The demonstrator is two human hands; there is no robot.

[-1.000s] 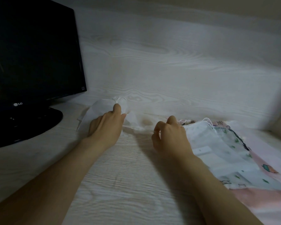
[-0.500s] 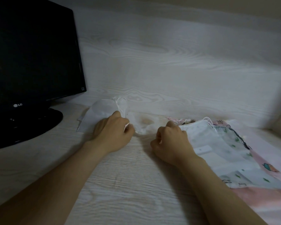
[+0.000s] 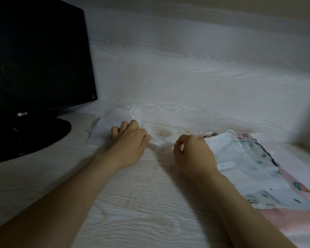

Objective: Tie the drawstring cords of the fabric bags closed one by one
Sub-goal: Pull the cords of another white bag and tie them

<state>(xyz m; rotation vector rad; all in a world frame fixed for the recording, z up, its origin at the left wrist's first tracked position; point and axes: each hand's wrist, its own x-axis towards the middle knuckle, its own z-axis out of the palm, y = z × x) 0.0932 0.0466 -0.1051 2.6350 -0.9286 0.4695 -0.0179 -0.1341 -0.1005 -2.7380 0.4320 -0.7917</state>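
A small white fabric bag lies on the desk near the back wall, its gathered neck pointing away from me. My left hand lies partly over it and pinches a thin white cord at thumb and forefinger. My right hand is curled, pinching the other cord end near its fingertips. The cord's middle between the hands is faint. To the right lies a pile of more fabric bags, white and pink with small prints.
A black monitor on a round base fills the left side. A pale wood-grain back wall rises behind the bags. The wood-grain desk runs toward me between my forearms.
My left hand slid right and slightly toward me, off the bag's neck. My right hand drew back toward me, lifting a little, and the gap between them narrowed, then held.
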